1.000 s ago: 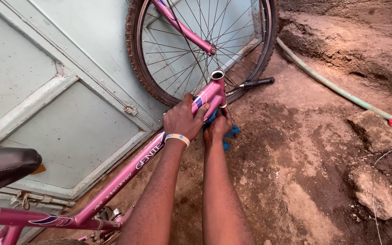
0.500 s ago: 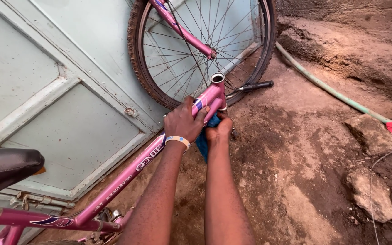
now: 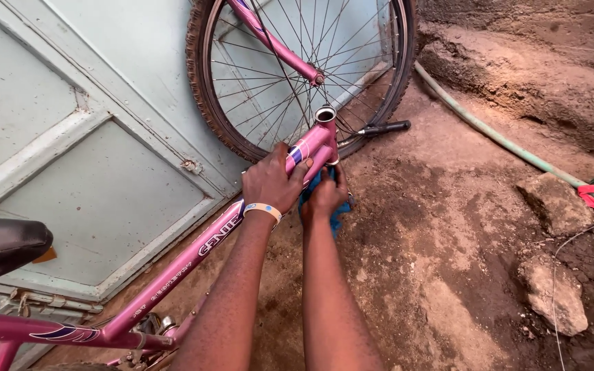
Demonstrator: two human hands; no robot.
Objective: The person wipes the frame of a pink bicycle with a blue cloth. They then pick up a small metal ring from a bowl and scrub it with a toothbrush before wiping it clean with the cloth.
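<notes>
Pink bicycle frame [image 3: 194, 257], glossy, slanted

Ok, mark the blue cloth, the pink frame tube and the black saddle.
blue cloth [image 3: 338, 221], head view, on the fold below the right hand.
pink frame tube [image 3: 194, 264], head view, mid-length of the tube.
black saddle [image 3: 1, 247], head view, on its top.

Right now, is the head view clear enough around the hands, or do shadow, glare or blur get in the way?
Head view: even, soft daylight, no glare; the left hand on the pink frame is sharp; the right hand and blue cloth sit in mild shade under the tube; edges bend slightly from the wide lens.
</notes>
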